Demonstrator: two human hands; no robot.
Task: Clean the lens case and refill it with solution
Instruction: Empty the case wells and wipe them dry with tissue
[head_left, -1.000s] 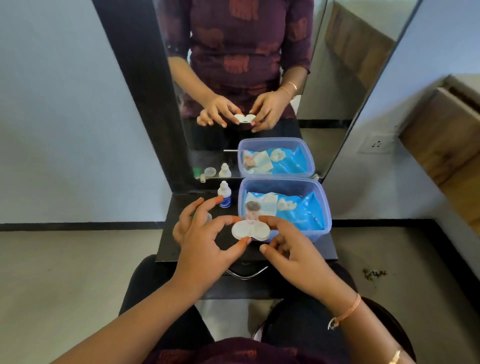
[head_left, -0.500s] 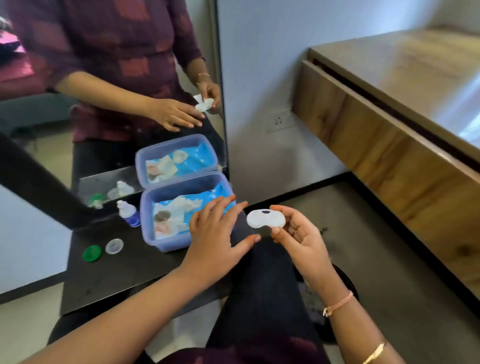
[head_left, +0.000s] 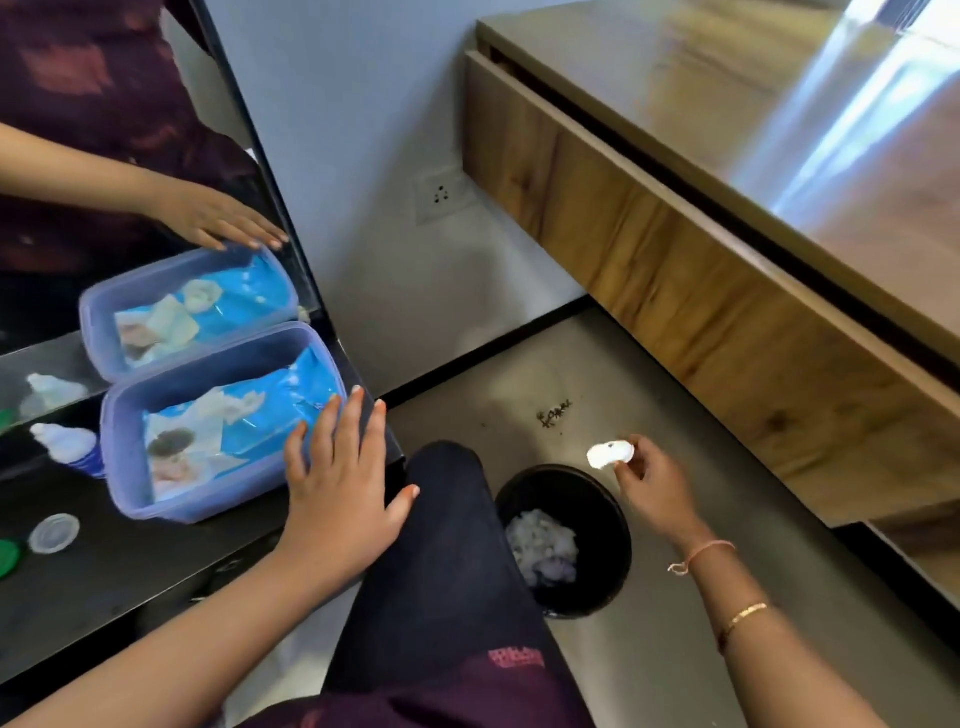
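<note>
Your right hand (head_left: 652, 486) has carried the pinched lens case (head_left: 610, 454) over the bin (head_left: 613, 525); left hand (head_left: 340, 486) rests flat and empty. Tip old solution out next.

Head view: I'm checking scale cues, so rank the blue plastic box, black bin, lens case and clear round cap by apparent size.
1. blue plastic box, though it sits nearer the camera
2. black bin
3. Unsure: clear round cap and lens case look alike

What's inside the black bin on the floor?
The black bin holds a heap of white crumpled wads, maybe tissue or cotton. Anything beneath the heap is covered.
</note>
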